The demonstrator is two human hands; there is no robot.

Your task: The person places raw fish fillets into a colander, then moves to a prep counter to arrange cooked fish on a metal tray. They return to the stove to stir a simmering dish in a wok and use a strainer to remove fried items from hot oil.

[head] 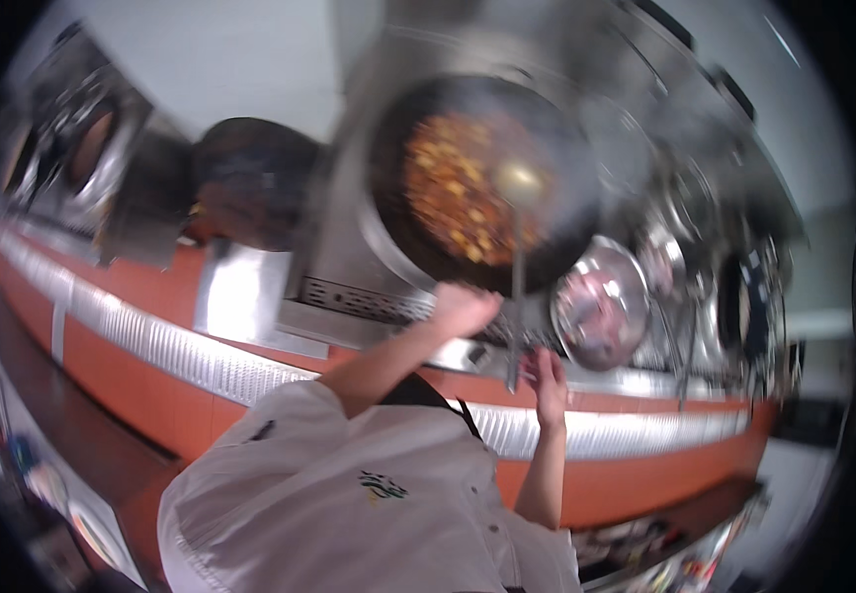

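Note:
A large dark wok [576, 244] sits on the stove, with steam rising from it. Browned, diced food [443, 193] with yellowish pieces covers much of its inside. The bowl of a metal ladle [521, 181] is over the food, and its long handle slants down past the near rim. My left hand [465, 310] is at the wok's near rim, its fingers blurred; whether it grips the rim is unclear. Beside the handle's lower end is my right hand [545, 374], its fingers apart and apparently not closed around the handle.
Right of the wok stands a metal bowl [639, 326] holding pinkish pieces that look like raw meat. A smaller metal bowl [661, 256] and several utensils lie beyond it. Another dark wok [254, 181] is on the left. A ribbed metal strip [176, 356] runs along the orange counter front.

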